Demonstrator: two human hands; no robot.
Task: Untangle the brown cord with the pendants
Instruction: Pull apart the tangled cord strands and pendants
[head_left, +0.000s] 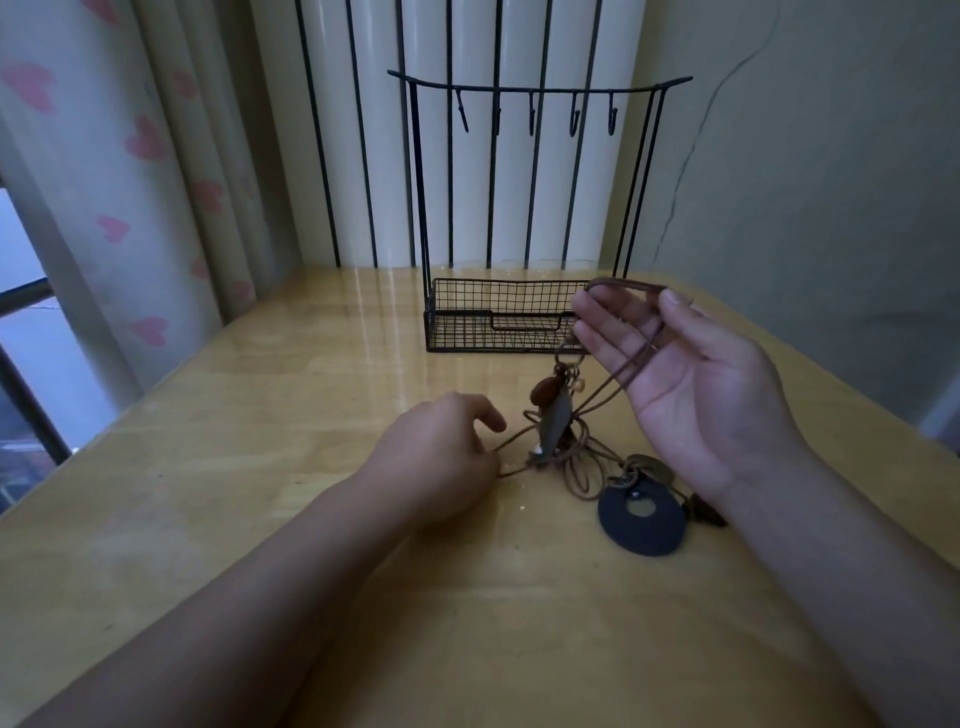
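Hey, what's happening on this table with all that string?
A person is working a tangle out of a brown cord strung with pendants. The right hand, palm up, lifts a loop of cord draped over its fingers, while the left hand holds a strand low by the wooden table. The knot with the leaf-shaped pendant hangs between them, not yet undone. A dark round pendant lies on the table, and a black wire rack stands behind.

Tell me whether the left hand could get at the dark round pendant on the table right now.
Probably yes. The dark round pendant lies uncovered on the table, just right of the left hand, with bare wood between them. But that hand seems to pinch the cord and would have to let go first.
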